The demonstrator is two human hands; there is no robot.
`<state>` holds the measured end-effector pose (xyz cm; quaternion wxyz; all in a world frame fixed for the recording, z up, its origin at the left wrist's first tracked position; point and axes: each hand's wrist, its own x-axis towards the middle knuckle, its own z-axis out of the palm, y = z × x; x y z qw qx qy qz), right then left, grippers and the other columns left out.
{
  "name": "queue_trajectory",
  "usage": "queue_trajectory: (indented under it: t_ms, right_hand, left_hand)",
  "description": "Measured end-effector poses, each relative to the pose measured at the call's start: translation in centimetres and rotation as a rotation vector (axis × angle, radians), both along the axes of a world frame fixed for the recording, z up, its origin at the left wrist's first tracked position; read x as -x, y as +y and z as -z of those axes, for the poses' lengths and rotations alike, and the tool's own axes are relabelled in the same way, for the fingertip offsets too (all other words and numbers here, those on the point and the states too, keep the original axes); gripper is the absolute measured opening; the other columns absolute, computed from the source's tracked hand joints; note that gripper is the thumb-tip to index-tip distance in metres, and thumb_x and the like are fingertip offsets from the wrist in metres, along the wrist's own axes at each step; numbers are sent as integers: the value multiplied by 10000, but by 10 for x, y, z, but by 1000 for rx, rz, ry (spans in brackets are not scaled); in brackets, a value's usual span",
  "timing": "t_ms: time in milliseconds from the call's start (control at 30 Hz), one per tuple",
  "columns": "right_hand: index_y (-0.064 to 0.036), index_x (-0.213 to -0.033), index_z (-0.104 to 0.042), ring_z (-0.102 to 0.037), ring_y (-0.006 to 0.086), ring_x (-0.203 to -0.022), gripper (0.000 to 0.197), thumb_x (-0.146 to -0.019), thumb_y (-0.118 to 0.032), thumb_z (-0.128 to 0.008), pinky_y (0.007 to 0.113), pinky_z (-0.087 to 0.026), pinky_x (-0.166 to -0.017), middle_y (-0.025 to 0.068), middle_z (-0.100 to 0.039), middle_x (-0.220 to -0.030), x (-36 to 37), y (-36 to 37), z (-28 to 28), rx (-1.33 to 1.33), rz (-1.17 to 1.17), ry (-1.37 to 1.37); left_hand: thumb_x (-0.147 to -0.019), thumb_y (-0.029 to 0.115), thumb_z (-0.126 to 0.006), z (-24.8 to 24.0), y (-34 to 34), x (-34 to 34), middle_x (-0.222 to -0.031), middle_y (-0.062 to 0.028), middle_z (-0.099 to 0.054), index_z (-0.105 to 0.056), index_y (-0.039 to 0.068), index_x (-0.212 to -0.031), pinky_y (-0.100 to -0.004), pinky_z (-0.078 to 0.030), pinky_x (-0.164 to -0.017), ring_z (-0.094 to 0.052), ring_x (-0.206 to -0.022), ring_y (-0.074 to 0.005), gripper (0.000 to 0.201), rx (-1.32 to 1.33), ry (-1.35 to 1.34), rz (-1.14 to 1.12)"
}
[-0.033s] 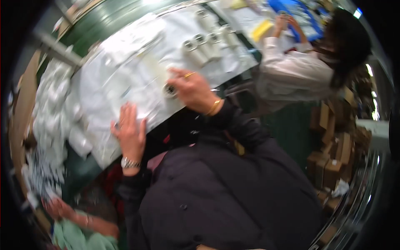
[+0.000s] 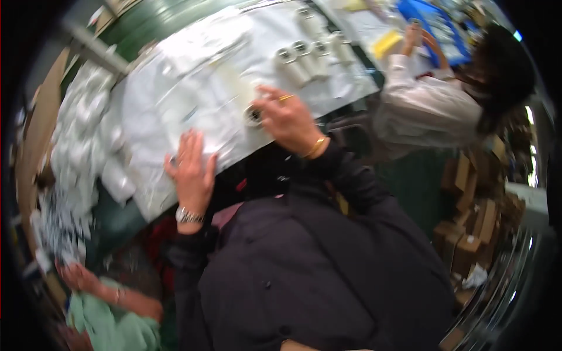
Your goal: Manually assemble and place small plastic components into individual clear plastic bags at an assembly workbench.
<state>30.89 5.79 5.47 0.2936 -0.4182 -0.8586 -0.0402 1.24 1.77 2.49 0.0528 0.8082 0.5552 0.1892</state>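
Observation:
My left hand (image 2: 193,167) lies flat with its fingers apart on a white plastic sheet (image 2: 149,108) that covers the table. My right hand (image 2: 290,121) is bent over a whitish roll (image 2: 253,117) with a dark hollow end, near the table's front edge. Its fingers curl against the roll's right side; the thumb is hard to make out. Similar white rolls (image 2: 294,69) lie grouped beyond my right hand, hollow ends toward me. The picture is slightly blurred.
Piled white plastic (image 2: 213,38) lies at the table's far side, with more bundled plastic (image 2: 82,140) at left. A co-worker in a pale shirt (image 2: 430,114) works at right by a blue tray (image 2: 436,29). Another person's green sleeve (image 2: 117,316) shows lower left. Cardboard boxes (image 2: 468,234) stack at right.
The whole view has shifted, so the table and rolls appear farther right and slightly higher or lower in places. Both hands keep about the same places on the sheet and roll.

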Motion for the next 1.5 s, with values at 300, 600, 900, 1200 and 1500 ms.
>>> queue_trajectory:
  t_ms: [300, 600, 900, 1200, 1500]
  right_hand:
    - [-96, -1258, -712, -702, 345, -1024, 500, -880, -392, -851, 425, -544, -896, 131, -745, -1080, 29, -12, 7, 175, 295, 126]
    - [-78, -1248, -707, -726, 300, -932, 425, -900, -288, -829, 393, -566, -826, 124, -758, -1060, 40, -12, 7, 224, 363, 136]
    - [-20, -1332, -610, -701, 144, -952, 453, -928, -85, -804, 296, -557, -841, 91, -721, -1119, 68, -33, -10, 634, -3, 722]
    - [-17, -1368, -438, -707, 155, -1005, 553, -935, -1, -781, 308, -562, -850, 113, -685, -1202, 69, -42, 17, 741, -82, 679]
    - [-23, -1324, -411, -693, 149, -1003, 501, -953, 38, -744, 302, -554, -858, 121, -683, -1197, 66, -45, 23, 748, -88, 685]
  left_hand:
    - [-944, 276, -790, -3, -11, 14, -1388, -25, -682, -711, 141, -1271, -518, -191, -1212, -598, -1317, -193, 363, -103, -298, -121]
    - [-887, 278, -837, -10, -3, 0, -1173, 22, -709, -776, 165, -1035, -485, -231, -1147, -611, -1219, -198, 196, -170, -251, -89]
    - [-850, 335, -853, -4, 0, -6, -1192, 55, -693, -806, 199, -1037, -530, -198, -1155, -547, -1297, -192, 236, -84, -181, -154]
    - [-844, 305, -849, -17, 4, -12, -1146, 53, -692, -813, 207, -1022, -535, -197, -1153, -535, -1291, -209, 207, -107, -166, -174]
    - [-854, 280, -840, 8, 22, -8, -1122, 52, -686, -790, 197, -918, -524, -215, -1126, -536, -1256, -216, 116, -58, -291, -233]
